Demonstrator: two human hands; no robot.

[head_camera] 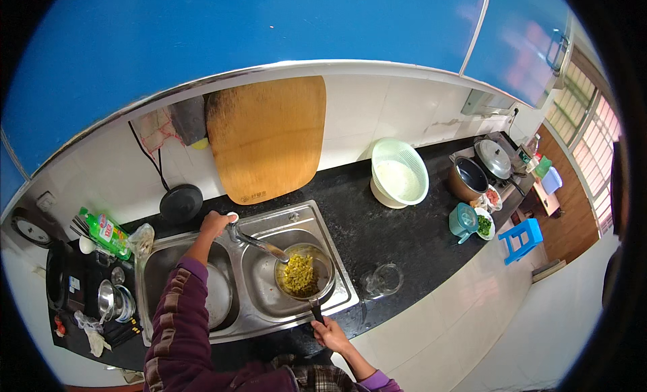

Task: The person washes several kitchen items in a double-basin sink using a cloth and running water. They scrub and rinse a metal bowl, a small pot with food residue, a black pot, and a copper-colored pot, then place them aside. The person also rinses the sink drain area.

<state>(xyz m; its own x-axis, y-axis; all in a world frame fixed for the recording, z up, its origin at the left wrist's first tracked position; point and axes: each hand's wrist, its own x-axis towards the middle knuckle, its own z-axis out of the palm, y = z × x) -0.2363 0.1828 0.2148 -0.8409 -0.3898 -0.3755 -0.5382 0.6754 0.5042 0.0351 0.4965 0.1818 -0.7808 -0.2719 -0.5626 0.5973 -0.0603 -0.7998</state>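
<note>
My left hand [217, 224] is at the base of the faucet [260, 245], its fingers on the handle. My right hand [331, 335] grips the black handle [317, 311] of a metal saucepan [326, 270]. The saucepan is over the right basin of the double steel sink [298, 210], under the spout's tip. Chopped yellow-green pieces of food [298, 275] lie in it. Whether water flows from the spout, I cannot tell. In the left basin sits a large round metal lid or pan [218, 296], partly hidden by my sleeve.
A glass jar [388, 280] stands right of the sink. Farther along are a pale green colander [404, 164], a teal pitcher [462, 221], a brown pot [467, 177] and plates of food. Left are a detergent bottle [108, 232] and metal bowls [108, 298]. A wooden cutting board [270, 139] leans behind.
</note>
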